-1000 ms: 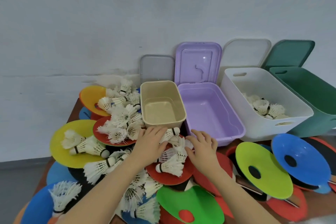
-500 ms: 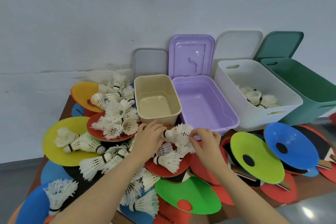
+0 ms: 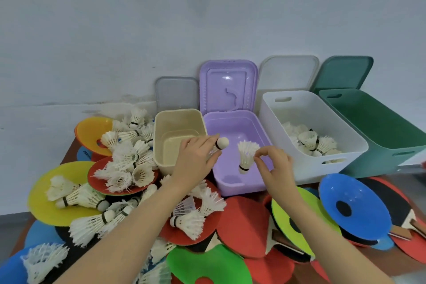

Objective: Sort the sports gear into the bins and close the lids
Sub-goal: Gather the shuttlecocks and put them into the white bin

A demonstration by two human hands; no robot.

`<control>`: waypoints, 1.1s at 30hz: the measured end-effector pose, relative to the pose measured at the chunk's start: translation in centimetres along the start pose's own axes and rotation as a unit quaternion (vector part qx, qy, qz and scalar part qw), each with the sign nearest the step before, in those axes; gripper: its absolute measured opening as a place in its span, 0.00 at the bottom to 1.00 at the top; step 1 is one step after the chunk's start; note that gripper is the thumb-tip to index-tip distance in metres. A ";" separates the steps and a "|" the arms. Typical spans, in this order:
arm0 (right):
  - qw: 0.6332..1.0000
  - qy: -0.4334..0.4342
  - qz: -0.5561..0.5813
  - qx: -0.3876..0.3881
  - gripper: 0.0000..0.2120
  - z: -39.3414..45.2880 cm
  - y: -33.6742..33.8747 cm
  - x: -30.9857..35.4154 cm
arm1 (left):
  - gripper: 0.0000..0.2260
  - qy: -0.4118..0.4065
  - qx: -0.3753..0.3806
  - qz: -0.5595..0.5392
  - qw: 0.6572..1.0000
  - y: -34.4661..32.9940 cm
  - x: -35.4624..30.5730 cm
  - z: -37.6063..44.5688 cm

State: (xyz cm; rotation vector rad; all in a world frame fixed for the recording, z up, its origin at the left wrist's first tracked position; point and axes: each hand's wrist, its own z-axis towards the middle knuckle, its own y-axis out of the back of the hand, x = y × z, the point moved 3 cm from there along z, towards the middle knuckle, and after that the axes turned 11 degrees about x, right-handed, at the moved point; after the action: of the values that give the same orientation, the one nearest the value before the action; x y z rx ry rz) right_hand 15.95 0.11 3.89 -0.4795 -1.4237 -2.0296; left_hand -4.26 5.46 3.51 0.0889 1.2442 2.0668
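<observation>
Four open bins stand in a row: beige (image 3: 159, 143), purple (image 3: 232, 185), white (image 3: 306, 169) with several shuttlecocks inside, and green (image 3: 378, 145). My left hand (image 3: 196, 161) grips a shuttlecock (image 3: 222, 143), its cork pointing right over the edge between the beige and purple bins. My right hand (image 3: 274, 168) pinches the feathers of another shuttlecock (image 3: 245, 157), which hangs cork down above the purple bin. Many loose shuttlecocks (image 3: 129, 166) lie piled on coloured discs at the left and in front of the bins.
Four lids lean on the wall behind the bins: grey (image 3: 177, 92), purple (image 3: 228, 85), white (image 3: 288, 71), green (image 3: 343, 71). Yellow (image 3: 46, 198), lime green (image 3: 292, 221) and blue (image 3: 352, 205) discs and red table tennis paddles (image 3: 244, 221) cover the table's front.
Both hands lifted from the pile, each with a shuttlecock, and moved away and right to above the purple bin.
</observation>
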 end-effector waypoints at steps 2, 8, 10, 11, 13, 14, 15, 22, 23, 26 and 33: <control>1.000 0.011 -0.016 -0.016 0.03 1.2 2.2 -1.6 | 0.17 -0.007 0.010 0.011 1.000 -0.9 -1.8 2.3; 0.996 0.011 -0.064 -0.064 0.08 5.2 9.6 -8.6 | 0.15 0.018 0.067 -0.044 0.997 -4.9 -8.2 11.0; 0.994 0.000 -0.082 -0.068 0.07 6.6 11.5 -11.2 | 0.12 0.008 0.070 -0.045 0.996 -6.8 -10.5 13.6; 0.994 -0.012 -0.085 -0.065 0.05 7.3 12.3 -12.6 | 0.12 0.003 0.073 -0.049 0.996 -7.9 -11.7 14.7; 0.994 -0.039 -0.085 -0.058 0.03 8.5 13.7 -15.3 | 0.12 -0.006 0.077 -0.050 0.996 -10.4 -13.8 16.5; 0.994 -0.049 -0.083 -0.056 0.02 9.0 14.3 -16.5 | 0.12 -0.008 0.076 -0.047 0.996 -11.6 -14.7 17.2; 0.994 -0.057 -0.079 -0.055 0.02 9.4 14.7 -17.4 | 0.12 -0.011 0.074 -0.045 0.996 -12.7 -15.4 17.8; 0.994 -0.091 -0.038 0.044 0.04 9.1 15.5 -22.2 | 0.19 0.061 0.223 -0.017 0.973 -17.7 -15.8 19.1; 0.991 -0.096 -0.055 0.078 0.02 8.8 15.0 -22.6 | 0.20 0.072 0.251 0.009 0.965 -18.1 -15.6 18.8; 0.981 -0.098 -0.112 0.123 0.08 8.0 13.8 -23.2 | 0.20 0.097 0.263 0.045 0.959 -18.1 -14.9 17.8; 0.983 -0.023 -0.126 0.133 0.11 7.8 12.0 -19.7 | 0.19 0.080 0.227 0.084 0.967 -14.2 -13.5 16.2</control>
State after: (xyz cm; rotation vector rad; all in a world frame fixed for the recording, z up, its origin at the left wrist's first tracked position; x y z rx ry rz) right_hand 38.29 9.89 3.35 -0.2443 -1.8305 -1.9857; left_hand 19.82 13.39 4.74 0.2483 1.8505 1.9184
